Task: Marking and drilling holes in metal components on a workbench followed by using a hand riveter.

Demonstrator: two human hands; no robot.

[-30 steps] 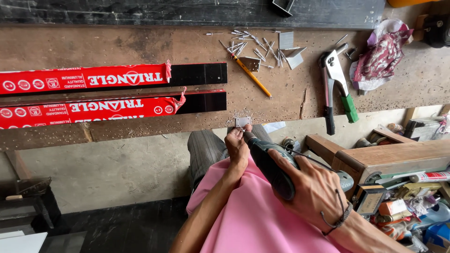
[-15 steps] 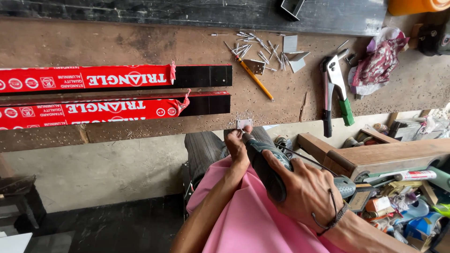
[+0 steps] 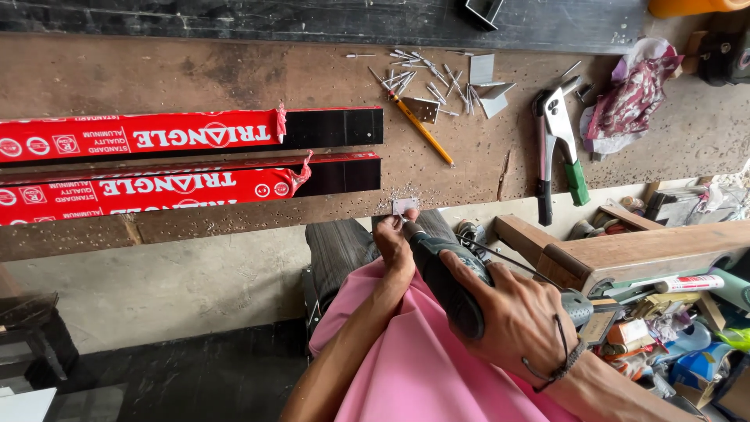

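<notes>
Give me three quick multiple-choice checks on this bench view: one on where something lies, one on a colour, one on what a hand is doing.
1. Where does the yellow pencil lie?
A. On the wooden bench top, just below the scattered rivets
B. On the floor
C. Inside the red-wrapped bar

2. What colour is the lower handle of the hand riveter?
A. Blue
B. Green
C. White

3. What is the right hand doing?
A. Resting open on the bench
B. Holding the pencil
C. Gripping the dark power drill

Answers:
1 A: the pencil rests diagonally on the boards, its upper end among the rivets.
2 B: the riveter's lower handle has a green sleeve beside a black one.
3 C: the fingers wrap the drill body, its tip pointed at the small metal piece that the left hand steadies at the bench edge.
</notes>
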